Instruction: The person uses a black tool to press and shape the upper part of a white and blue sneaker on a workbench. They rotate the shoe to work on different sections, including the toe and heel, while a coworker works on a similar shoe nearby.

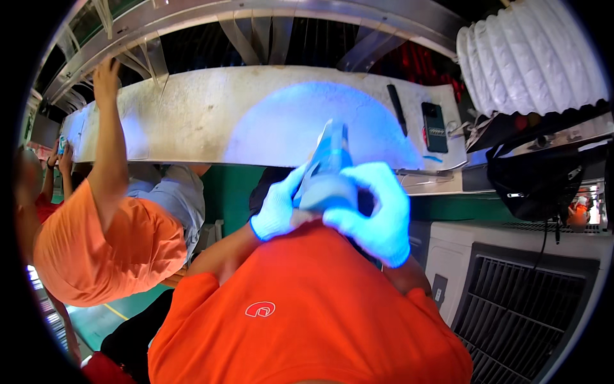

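In front of my chest I hold a blue, elongated object (327, 168), narrow at its far end and wider and rounded near me; its exact kind I cannot make out. My left hand (278, 208), in a white glove lit blue, grips its left side near the wide end. Gloved as well, my right hand (382, 214) curls around the right side, thumb across the near end. The object is held in the air near the front edge of a pale worktable (198, 115), where a bright blue patch of light falls.
On the table's right lie a black phone (434, 128) and a long dark pen-like tool (397, 109). A white ribbed duct (531, 57), a black bag (537, 179) and a grilled machine (524, 301) stand right. At left, a co-worker in orange (115, 249) raises an arm.
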